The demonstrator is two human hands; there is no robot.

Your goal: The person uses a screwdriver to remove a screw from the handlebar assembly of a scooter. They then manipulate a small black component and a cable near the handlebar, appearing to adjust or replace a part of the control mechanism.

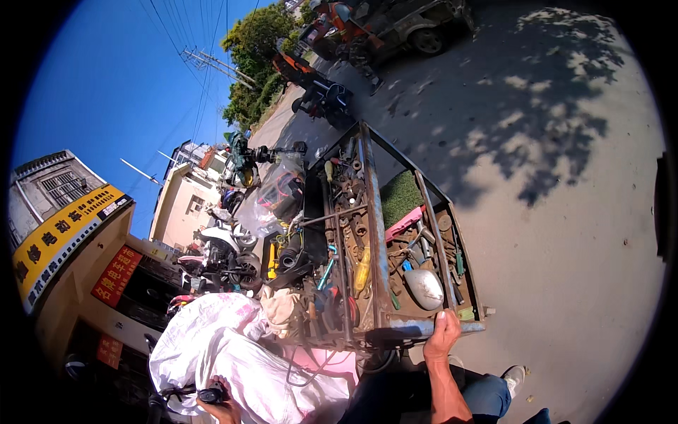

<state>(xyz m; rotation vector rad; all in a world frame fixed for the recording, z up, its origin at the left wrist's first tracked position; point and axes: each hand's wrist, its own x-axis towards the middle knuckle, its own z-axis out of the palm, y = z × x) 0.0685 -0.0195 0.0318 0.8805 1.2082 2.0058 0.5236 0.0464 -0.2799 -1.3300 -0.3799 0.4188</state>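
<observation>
My right hand (pixel 441 338) is closed round the near corner of a rusty, blue-painted metal tool cart (pixel 380 247). Its fingers wrap over the front rail, close to a white oval mirror-like shell (pixel 424 289) lying inside. Low on the left, my left hand (pixel 224 405) curls round a small black object (pixel 211 393) whose kind I cannot make out. Beside that hand a white sheet with pink marks (pixel 233 353) is draped in folds. A yellow-handled screwdriver (pixel 362 269) and a pink strip (pixel 405 224) lie among the cart's tools.
Parked scooters (pixel 229 247) stand left of the cart, before shopfronts with a yellow sign (pixel 67 237). Ahead are a motorbike (pixel 326 102), people in orange vests (pixel 346 25) and a vehicle (pixel 417 25). Paved road (pixel 565 283), partly tree-shaded, runs along the right.
</observation>
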